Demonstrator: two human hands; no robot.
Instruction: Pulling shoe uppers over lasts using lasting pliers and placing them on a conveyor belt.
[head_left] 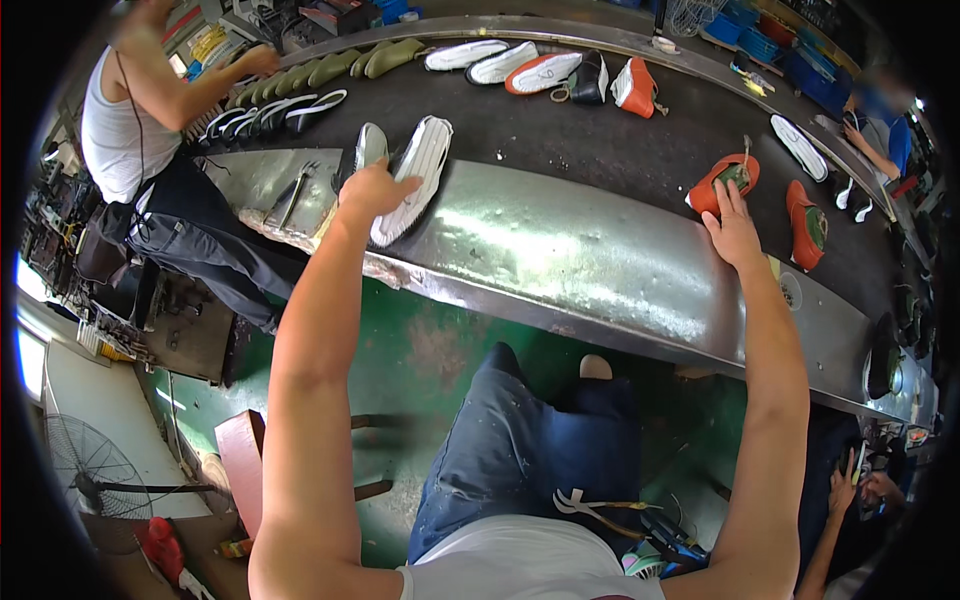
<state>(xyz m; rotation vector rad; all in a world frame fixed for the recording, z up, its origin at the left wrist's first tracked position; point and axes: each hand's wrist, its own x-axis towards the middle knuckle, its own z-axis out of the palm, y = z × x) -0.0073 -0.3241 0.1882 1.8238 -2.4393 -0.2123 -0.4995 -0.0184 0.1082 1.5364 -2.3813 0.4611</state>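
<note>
At the bench's near left, my left hand [372, 190] closes on the edge of a shoe upper [425, 165] whose white underside faces up. The thumb lies across that underside, while the fingers are mostly hidden. A grey shoe [371, 140] stands close against the far side of this hand. Over to the right, my right hand [735, 228] is open, fingers stretched out and touching an orange shoe [707, 193] with a green last inside. Right of it rests another orange shoe [803, 225], also with green inside.
The dark bench top has a worn metal front edge [570, 250]. White-bottomed uppers [500, 63], olive shoes [390, 57] and black shoes with white edging [315, 110] line its far side. Pincers [296, 190] lie at left. A co-worker [125, 130] stands there; another person [880, 135] is at far right.
</note>
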